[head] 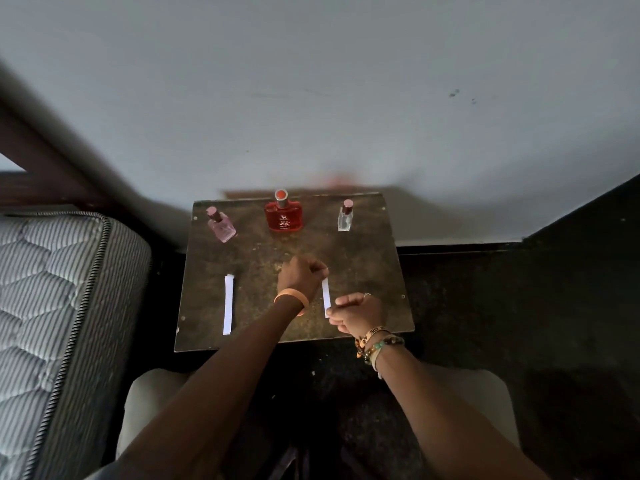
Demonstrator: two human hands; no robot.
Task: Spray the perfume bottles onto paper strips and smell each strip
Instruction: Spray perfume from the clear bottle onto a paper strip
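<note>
White paper strip (pixel 326 297) over the bench (pixel 363 265) is pinched at both ends, left hand (pixel 301 275) at the far end, right hand (pixel 356 315) at the near, probably to line it up below the red bottle (pixel 283 214). A second strip (pixel 228 304) lies before the pink bottle (pixel 221 225).

Both forearms reach forward, hands near each other — the left hand (pixel 302 277) pinches the far end of a paper strip (pixel 326 296), the right hand (pixel 358 315) the near end, fingers curled.
</note>
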